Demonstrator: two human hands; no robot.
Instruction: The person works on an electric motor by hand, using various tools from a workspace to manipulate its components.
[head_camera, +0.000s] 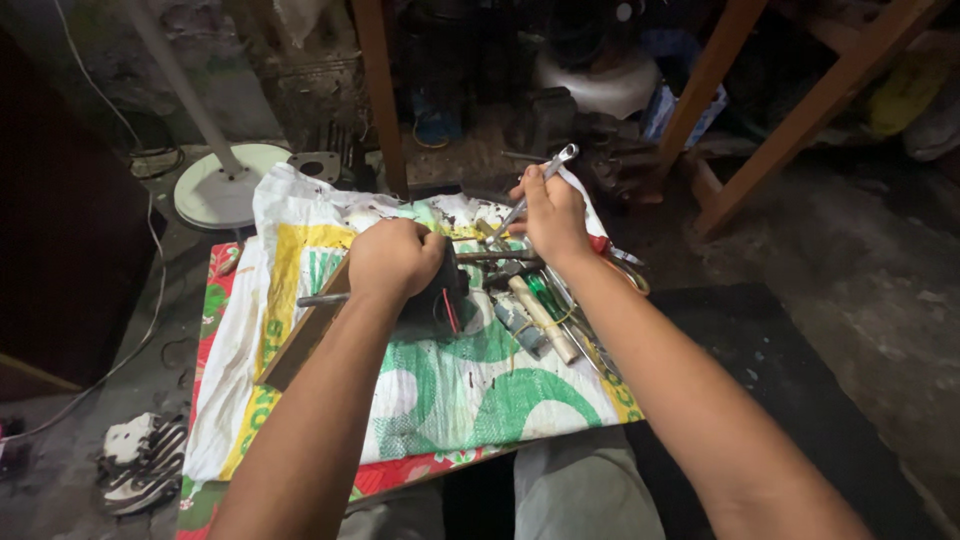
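My left hand (393, 257) is closed over a dark boxy part (440, 295) with red and black wires, pressing it down on a wooden board (305, 340). A thin metal rod (320, 299) sticks out to the left from under that hand. My right hand (553, 215) grips a silver ring spanner (553, 166), whose ring end points up and away. Both hands work over a white, green and yellow woven sack (450, 390) spread on a low table.
Loose tools lie beside my right wrist: a wooden-handled tool (541, 318), a green-handled screwdriver (541, 291), red-handled pliers (610, 250). A white fan base (225, 185) stands at the back left. Wooden legs (380, 90) rise behind; a sandal (140, 460) lies on the floor left.
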